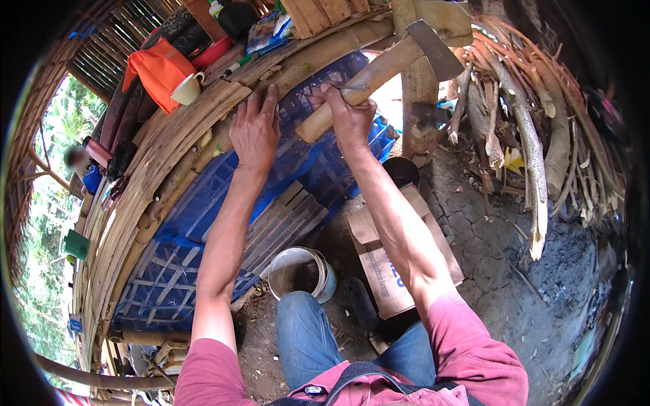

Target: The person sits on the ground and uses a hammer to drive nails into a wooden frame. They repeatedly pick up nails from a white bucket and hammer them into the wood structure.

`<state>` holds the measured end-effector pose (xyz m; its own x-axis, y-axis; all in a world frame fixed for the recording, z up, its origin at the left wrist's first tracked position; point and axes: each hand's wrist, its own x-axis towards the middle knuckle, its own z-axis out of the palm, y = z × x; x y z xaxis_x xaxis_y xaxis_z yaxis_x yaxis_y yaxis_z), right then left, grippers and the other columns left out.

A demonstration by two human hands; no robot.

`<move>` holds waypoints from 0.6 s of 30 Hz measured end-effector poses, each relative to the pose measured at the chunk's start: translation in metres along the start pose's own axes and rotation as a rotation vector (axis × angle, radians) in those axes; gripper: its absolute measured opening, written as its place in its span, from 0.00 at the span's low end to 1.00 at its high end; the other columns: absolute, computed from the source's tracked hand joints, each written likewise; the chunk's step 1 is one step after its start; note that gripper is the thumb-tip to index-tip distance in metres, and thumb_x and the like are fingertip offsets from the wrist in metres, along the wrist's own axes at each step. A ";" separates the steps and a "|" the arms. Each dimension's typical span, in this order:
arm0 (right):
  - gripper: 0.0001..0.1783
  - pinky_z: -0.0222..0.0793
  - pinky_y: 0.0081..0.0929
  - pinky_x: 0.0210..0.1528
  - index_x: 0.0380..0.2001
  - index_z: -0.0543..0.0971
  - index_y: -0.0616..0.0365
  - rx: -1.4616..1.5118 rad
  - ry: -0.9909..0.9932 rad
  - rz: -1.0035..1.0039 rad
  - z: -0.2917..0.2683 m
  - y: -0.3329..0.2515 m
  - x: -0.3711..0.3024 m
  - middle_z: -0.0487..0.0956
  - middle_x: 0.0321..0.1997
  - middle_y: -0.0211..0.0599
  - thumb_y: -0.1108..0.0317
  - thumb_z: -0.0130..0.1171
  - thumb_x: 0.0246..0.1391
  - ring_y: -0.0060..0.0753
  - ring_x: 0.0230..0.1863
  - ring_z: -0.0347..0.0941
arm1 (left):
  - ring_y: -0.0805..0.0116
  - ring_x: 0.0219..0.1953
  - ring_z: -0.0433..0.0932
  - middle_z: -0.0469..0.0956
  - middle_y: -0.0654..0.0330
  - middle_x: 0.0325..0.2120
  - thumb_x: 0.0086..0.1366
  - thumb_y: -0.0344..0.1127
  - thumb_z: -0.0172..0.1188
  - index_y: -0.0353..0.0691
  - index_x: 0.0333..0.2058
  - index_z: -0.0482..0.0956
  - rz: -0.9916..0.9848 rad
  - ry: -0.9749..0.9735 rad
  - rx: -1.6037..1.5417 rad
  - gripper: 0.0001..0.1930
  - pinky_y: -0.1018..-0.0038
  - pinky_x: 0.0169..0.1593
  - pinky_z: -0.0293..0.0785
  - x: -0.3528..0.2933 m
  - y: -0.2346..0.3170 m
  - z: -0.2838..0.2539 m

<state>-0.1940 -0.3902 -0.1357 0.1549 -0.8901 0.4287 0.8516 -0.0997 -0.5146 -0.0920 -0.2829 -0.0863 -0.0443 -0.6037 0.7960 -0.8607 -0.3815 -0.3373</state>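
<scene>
A hatchet [389, 71] with a pale wooden handle and a dark metal head is gripped by my right hand [352, 122]. Its head points up and right, and the handle's butt sticks out below my fist. A thin, nail-like metal piece [353, 87] shows by my right fingers; whether they hold it I cannot tell. My left hand [256, 132] rests on the edge of the bamboo bench [152, 162], fingers stretched out, holding nothing visible. Blue sheeting with woven strips [203, 223] hangs below that edge, under my forearms.
Orange cloth [159, 71] and a cream cup [187, 89] lie on the bench. A white bucket [298, 271] stands before my knees, beside a brown paper sack [379, 277]. Cut branches [521, 128] are piled at the right, near a wooden post [420, 115]. Another person [84, 162] is at far left.
</scene>
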 end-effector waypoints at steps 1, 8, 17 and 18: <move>0.10 0.80 0.25 0.34 0.33 0.79 0.71 0.008 0.005 -0.009 0.001 0.002 0.002 0.82 0.28 0.44 0.72 0.63 0.53 0.31 0.28 0.81 | 0.57 0.42 0.77 0.76 0.58 0.45 0.55 0.28 0.60 0.49 0.54 0.74 0.022 0.040 -0.012 0.25 0.65 0.42 0.75 -0.001 -0.004 0.005; 0.07 0.79 0.25 0.32 0.33 0.79 0.71 0.057 -0.035 -0.016 0.013 0.013 0.010 0.82 0.27 0.44 0.75 0.62 0.53 0.30 0.27 0.80 | 0.58 0.47 0.77 0.74 0.60 0.52 0.55 0.26 0.59 0.50 0.57 0.72 0.034 0.014 0.078 0.28 0.64 0.47 0.74 -0.005 -0.012 0.022; 0.05 0.79 0.23 0.31 0.31 0.80 0.70 0.070 -0.127 -0.123 0.018 0.029 0.023 0.82 0.26 0.41 0.77 0.61 0.53 0.27 0.26 0.80 | 0.62 0.49 0.77 0.75 0.64 0.53 0.54 0.28 0.60 0.49 0.56 0.73 0.108 0.084 0.038 0.28 0.67 0.47 0.75 -0.003 -0.015 0.026; 0.06 0.79 0.24 0.32 0.32 0.80 0.71 0.059 -0.136 -0.132 0.019 0.029 0.025 0.82 0.26 0.42 0.76 0.61 0.53 0.28 0.27 0.80 | 0.63 0.49 0.78 0.76 0.65 0.52 0.54 0.29 0.60 0.50 0.55 0.73 0.104 0.094 0.040 0.27 0.67 0.46 0.76 -0.002 -0.015 0.026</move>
<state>-0.1559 -0.4070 -0.1261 0.1031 -0.8024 0.5878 0.8961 -0.1816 -0.4050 -0.0659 -0.2941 -0.0965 -0.1810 -0.5740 0.7986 -0.8284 -0.3487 -0.4384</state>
